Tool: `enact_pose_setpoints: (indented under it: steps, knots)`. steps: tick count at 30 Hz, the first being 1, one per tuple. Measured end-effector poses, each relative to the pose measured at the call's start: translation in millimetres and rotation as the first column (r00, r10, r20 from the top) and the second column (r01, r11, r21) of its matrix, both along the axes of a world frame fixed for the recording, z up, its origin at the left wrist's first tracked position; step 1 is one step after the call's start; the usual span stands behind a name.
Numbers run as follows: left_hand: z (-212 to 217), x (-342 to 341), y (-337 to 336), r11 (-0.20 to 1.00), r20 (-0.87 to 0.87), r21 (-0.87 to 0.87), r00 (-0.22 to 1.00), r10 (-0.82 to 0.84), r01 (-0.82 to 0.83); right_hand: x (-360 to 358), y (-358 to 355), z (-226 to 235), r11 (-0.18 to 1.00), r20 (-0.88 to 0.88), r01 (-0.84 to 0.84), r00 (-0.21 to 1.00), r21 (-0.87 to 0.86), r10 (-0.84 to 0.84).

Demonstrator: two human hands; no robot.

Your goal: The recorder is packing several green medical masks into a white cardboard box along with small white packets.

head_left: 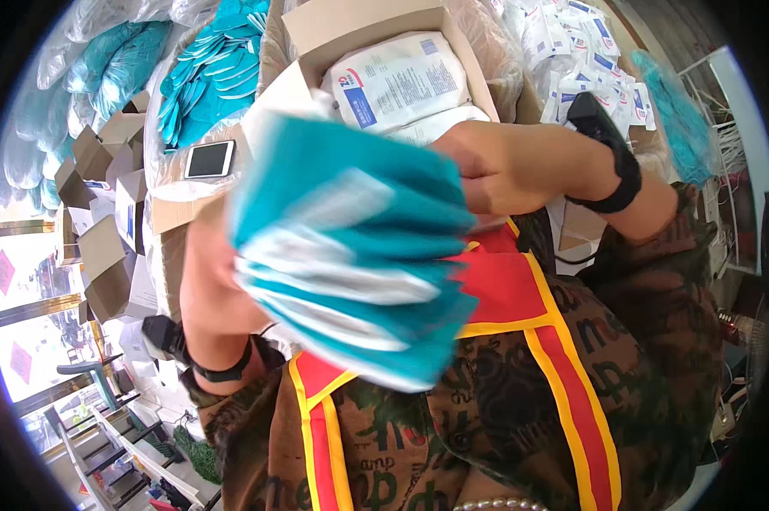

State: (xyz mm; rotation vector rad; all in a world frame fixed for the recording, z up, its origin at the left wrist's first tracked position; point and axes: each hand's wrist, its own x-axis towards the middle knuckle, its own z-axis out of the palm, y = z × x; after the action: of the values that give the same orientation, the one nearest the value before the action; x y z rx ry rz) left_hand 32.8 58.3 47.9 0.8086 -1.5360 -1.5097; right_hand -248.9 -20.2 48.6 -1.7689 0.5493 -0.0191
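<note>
A fanned bundle of flat, folded teal-and-white pieces (359, 230), soft and fabric-like, is held up in front of my chest. Motion smears it, and its exact kind is unclear. My left hand (216, 264) grips its left edge, with the fingers mostly hidden behind it. At the upper right edge, my right hand (491, 166) is closed with its fingers curled on the bundle. Just beyond sits an open cardboard box (363, 24) holding white printed packets (401, 81).
Similar teal pieces (218, 72) fill a plastic-lined carton at the far left, with a phone (209, 159) nearby. Small white sachets (563, 38) heap at the far right beside a teal bag (674, 119). Open cartons (103, 247) and a metal rack (120, 451) stand left.
</note>
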Motion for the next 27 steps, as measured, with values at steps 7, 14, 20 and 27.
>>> enact_pose_setpoints:
  steps: [7,14,20,27]
  knots:
    - [39.1,-39.6,-4.7,0.860,0.802,-0.380,0.584,0.123,0.340,-10.1,-2.3,-3.4,0.986,0.132,-0.013,0.991,-0.169,0.035]
    - [21.9,-6.6,8.2,0.699,0.816,-0.524,0.522,0.248,0.487,-36.7,32.3,23.1,0.980,-0.079,-0.102,0.993,-0.171,0.090]
    - [21.7,1.6,10.3,0.566,0.733,-0.658,0.595,0.330,0.496,-60.0,48.0,36.1,0.973,-0.058,-0.124,0.992,-0.195,0.115]
    - [-5.9,77.0,38.5,0.496,0.707,-0.683,0.314,0.633,0.536,-92.2,55.9,33.9,0.982,-0.018,-0.101,0.995,-0.161,0.100]
